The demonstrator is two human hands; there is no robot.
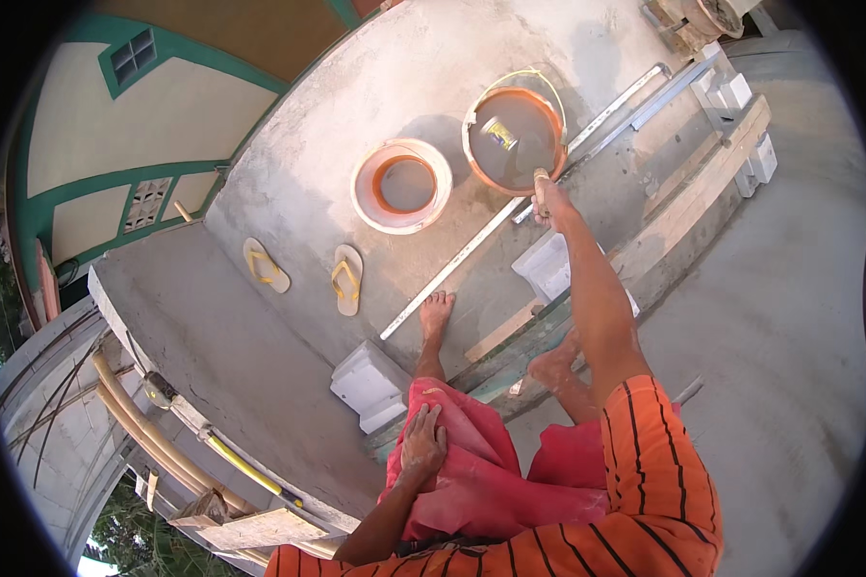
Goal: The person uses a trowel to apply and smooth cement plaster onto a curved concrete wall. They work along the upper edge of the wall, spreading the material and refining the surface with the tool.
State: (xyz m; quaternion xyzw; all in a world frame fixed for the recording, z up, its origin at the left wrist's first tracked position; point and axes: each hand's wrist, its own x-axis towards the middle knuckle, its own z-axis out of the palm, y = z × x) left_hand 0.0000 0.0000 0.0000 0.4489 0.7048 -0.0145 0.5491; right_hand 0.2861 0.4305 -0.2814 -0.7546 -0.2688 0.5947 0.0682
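My right hand (550,206) is closed around a short tan handle (542,177) at the near rim of an orange bucket (470,160). What is on the handle's other end cannot be made out. The bucket has a raised yellow carrying handle and holds greyish liquid, with a yellow-and-white can (499,134) lying in it. To its left stands a pale bucket (368,187) with an orange inside and grey contents. Resting on the red cloth over my leg, my left hand (422,444) holds nothing, its fingers stretched out.
A long metal straightedge (452,260) lies beside my bare foot. Two flip-flops (347,279) sit to the left. White blocks (370,383) and a wooden plank (688,207) line the step edge. A yellow-and-black tool (252,468) rests on the left ledge.
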